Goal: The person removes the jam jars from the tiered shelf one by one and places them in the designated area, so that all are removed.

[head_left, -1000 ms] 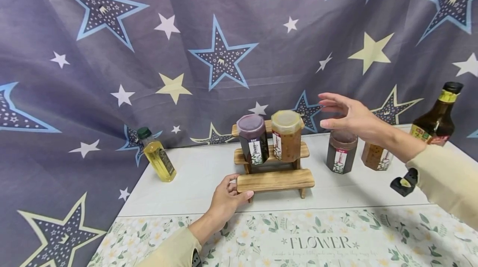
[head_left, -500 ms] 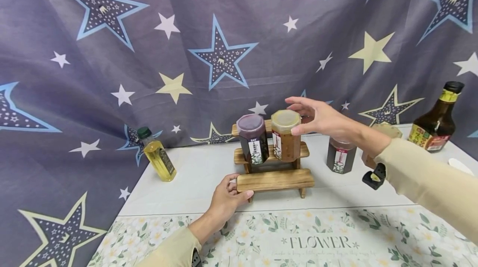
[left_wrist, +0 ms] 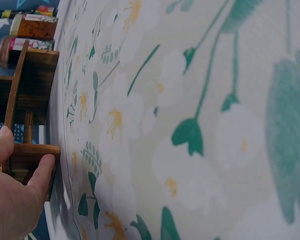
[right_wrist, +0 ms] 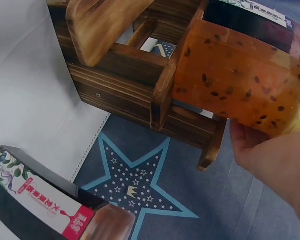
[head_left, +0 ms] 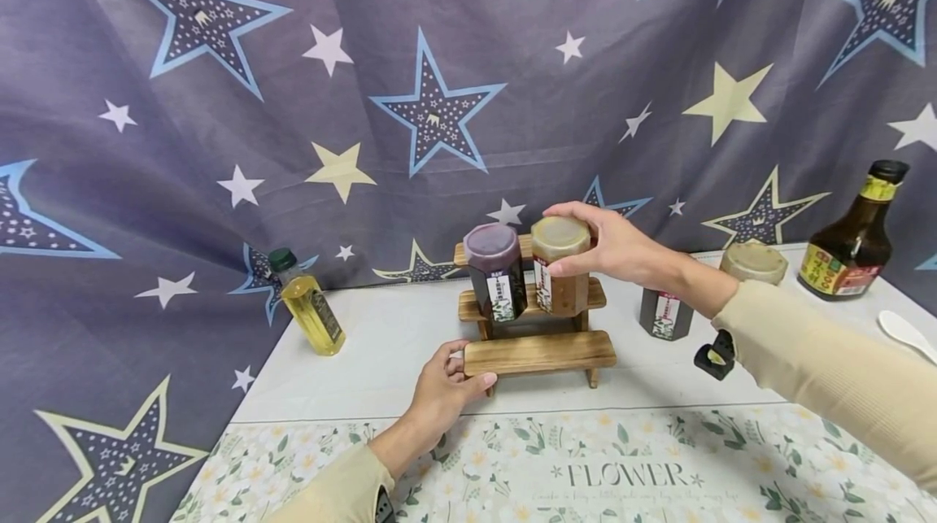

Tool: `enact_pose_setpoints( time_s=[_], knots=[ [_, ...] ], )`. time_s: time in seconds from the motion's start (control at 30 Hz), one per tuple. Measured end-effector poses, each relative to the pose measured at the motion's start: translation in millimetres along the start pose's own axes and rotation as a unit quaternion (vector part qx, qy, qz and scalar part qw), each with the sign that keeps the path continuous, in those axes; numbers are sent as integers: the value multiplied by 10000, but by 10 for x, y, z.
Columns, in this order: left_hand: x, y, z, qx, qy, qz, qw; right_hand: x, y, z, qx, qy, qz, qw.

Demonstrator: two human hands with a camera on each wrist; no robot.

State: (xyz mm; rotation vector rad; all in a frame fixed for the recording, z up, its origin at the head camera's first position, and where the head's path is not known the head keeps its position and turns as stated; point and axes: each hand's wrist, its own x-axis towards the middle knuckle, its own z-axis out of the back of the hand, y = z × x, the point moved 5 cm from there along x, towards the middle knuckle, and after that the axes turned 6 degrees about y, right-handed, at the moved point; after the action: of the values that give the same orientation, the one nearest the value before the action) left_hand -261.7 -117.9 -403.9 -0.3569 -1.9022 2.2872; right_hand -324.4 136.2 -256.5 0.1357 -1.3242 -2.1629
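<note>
A three-tier wooden rack [head_left: 542, 353] stands on the table. My left hand [head_left: 442, 383] grips the left end of its lowest shelf; in the left wrist view, its fingertips [left_wrist: 47, 160] lie against the wood. Two jars stand side by side on the middle shelf. The left one is a dark jam jar [head_left: 489, 283] with a purplish lid. My right hand [head_left: 618, 250] holds the other, an orange jam jar [head_left: 567, 295] with a yellowish lid, around its upper part. Dark seeds show through this jar's side in the right wrist view, with fingers [right_wrist: 250, 142] against it.
Right of the rack are another dark jam jar [head_left: 666, 315] and a yellowish-lidded jar [head_left: 754, 261], both partly behind my right arm. Beyond stand a brown sauce bottle [head_left: 845, 242] and a white spoon [head_left: 906, 332]. An oil bottle [head_left: 313, 311] stands at left, before a starry curtain [head_left: 293, 124].
My right hand has moved left from above the dark jar on the table to the orange jam jar and closed around it. The left hand has stayed on the rack.
</note>
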Motion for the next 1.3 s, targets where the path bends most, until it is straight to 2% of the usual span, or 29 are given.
enact_pose_setpoints(
  time_s=[0.27,0.7,0.97,1.13,1.3],
  knots=[
    [0,0,-2,49,-31,-5,10000,1,-1,0,93,-30,-35,9999],
    [10,2,20,142,-49,-32,9999,22,18,19,-74,-166,-26,9998],
    [35,-5,11,76,2,-116,9999,-184,169,264,4,-677,-48,9977],
    [31,-6,6,77,2,-96,9999,-346,258,441,-236,-898,-90,9956],
    [14,-8,7,88,-26,-22,10000,-481,256,542,-489,-1016,-229,9934]
  ],
)
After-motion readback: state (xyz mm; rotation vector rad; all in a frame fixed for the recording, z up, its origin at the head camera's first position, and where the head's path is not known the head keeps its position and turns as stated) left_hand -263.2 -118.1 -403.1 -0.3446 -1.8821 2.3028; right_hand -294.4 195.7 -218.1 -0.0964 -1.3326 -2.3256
